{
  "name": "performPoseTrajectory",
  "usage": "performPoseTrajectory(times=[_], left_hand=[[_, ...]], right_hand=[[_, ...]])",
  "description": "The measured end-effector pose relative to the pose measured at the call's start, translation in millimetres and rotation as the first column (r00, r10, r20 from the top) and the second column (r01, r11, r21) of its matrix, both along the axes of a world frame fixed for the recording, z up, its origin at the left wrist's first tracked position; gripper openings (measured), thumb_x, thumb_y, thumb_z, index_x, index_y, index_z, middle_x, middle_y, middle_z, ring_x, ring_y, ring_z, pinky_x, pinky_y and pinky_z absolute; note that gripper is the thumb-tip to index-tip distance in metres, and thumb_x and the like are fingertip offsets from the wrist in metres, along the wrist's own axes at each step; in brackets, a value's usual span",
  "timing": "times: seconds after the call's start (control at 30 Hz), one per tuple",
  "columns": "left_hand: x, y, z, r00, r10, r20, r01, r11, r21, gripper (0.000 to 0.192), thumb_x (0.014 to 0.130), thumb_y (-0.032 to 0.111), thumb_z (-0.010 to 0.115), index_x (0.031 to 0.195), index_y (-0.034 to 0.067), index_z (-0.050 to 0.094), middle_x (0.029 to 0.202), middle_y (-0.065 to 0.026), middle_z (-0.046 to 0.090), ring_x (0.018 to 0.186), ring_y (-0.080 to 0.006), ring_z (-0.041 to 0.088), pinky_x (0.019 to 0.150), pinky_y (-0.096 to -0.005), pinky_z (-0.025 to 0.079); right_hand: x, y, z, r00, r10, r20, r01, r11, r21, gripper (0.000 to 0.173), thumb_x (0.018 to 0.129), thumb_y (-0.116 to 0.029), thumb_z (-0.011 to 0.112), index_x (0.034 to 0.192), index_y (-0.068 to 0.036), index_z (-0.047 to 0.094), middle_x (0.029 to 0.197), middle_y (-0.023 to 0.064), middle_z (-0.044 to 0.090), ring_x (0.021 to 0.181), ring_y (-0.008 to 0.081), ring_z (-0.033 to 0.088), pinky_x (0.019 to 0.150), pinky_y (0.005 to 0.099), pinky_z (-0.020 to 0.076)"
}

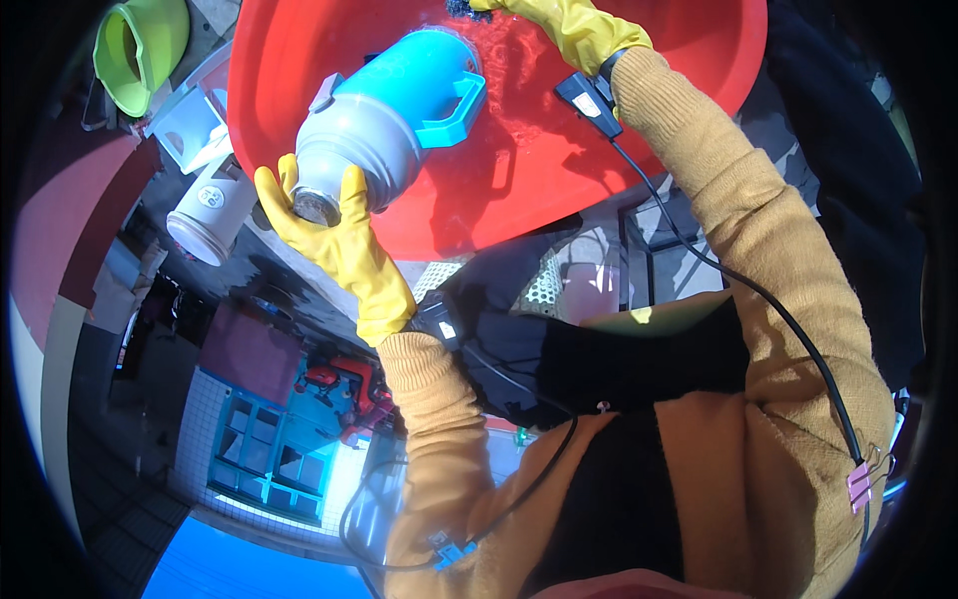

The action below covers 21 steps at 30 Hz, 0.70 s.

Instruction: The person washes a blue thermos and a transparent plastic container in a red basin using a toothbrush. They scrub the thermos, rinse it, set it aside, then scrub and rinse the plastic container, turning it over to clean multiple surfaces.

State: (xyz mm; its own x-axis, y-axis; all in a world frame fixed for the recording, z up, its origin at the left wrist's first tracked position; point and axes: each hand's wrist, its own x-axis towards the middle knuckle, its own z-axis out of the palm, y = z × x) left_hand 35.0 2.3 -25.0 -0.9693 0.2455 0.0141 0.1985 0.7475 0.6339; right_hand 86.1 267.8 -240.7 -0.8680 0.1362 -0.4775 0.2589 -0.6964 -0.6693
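A blue and grey vacuum flask (389, 112) with a blue side handle lies tilted in a large red plastic tub (479, 217), its dark stopper or mouth towards me. My left hand (337, 239), in a yellow rubber glove, grips the flask's neck, thumb and fingers on either side of it. At the top edge, my right hand (554, 22), also in a yellow glove, is partly cut off by the picture's rim. Its fingers are on a dark scouring pad (468, 9), beyond the flask's base. Rippling water lies in the tub.
Left of the tub stand a lime-green plastic bucket (142, 56), a pale blue plastic container (187, 123) and a white cylindrical container (213, 210). Black cables (696, 251) run from devices at both wrists along my sleeves. Near my knees is a perforated pale surface (542, 288).
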Motion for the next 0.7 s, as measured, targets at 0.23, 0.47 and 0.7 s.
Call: performPoseTrajectory(times=[0.23,0.47,0.7], left_hand=[[3.3,-0.4,2.6,0.999,0.018,0.03,-0.018,1.0,0.019,0.095,0.086,0.01,0.091,0.163,0.005,0.035,0.152,-0.0184,0.055,0.141,-0.0305,0.054,0.119,-0.0454,0.044],[0.3,-1.1,0.3,0.997,0.051,0.06,-0.056,0.995,0.085,0.104,0.079,0.013,0.095,0.164,0.007,0.035,0.153,-0.0181,0.051,0.145,-0.0311,0.051,0.124,-0.0459,0.036],[2.9,3.7,5.3,0.996,0.059,0.069,-0.066,0.992,0.108,0.1,0.08,0.006,0.092,0.163,0.006,0.035,0.152,-0.0174,0.051,0.144,-0.0302,0.05,0.123,-0.0437,0.037]], right_hand=[[8.0,6.2,-16.3,0.716,-0.643,0.272,0.554,0.761,0.339,0.046,0.102,-0.03,0.072,0.134,0.003,0.065,0.119,0.0122,0.074,0.115,0.0249,0.066,0.109,0.037,0.0476],[47.6,-37.9,-61.8,0.742,-0.14,0.655,0.249,0.965,-0.077,0.041,0.101,-0.038,0.071,0.114,0.0,0.076,0.108,0.0132,0.079,0.093,0.0224,0.075,0.082,0.0336,0.0615],[-5.4,-96.7,89.1,0.904,0.07,-0.422,-0.256,0.878,-0.405,0.05,0.114,-0.034,0.052,0.127,0.012,0.068,0.116,0.0228,0.076,0.11,0.0311,0.075,0.102,0.0426,0.0589]])
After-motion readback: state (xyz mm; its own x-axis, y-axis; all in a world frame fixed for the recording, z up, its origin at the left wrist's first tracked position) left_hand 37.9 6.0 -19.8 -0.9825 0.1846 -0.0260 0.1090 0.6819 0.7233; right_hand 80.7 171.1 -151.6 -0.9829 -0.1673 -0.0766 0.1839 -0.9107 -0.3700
